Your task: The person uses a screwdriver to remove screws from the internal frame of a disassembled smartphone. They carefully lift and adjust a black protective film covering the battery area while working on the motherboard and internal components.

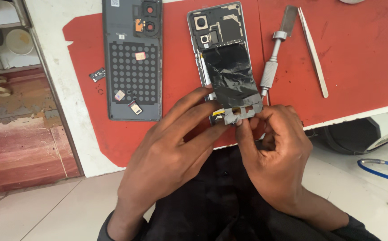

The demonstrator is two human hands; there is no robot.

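An opened phone body (218, 27) lies on a red mat (176, 67), its camera end away from me and a crinkled black foil sheet (230, 71) over its middle. At its near end a small grey plastic cover piece (243, 112) is pinched by the fingers of my right hand (274, 156). My left hand (171, 151) rests at the phone's lower left edge, fingers spread and touching the frame beside the grey piece. The phone's bottom end is hidden behind both hands.
The removed dark back cover (133, 60) lies inside-up to the left, with small chips on it. A silver screwdriver (272, 67) and metal tweezers (313, 53) lie right of the phone. A tiny black part (97, 74) sits at the mat's left edge. White table rim and tiled floor below.
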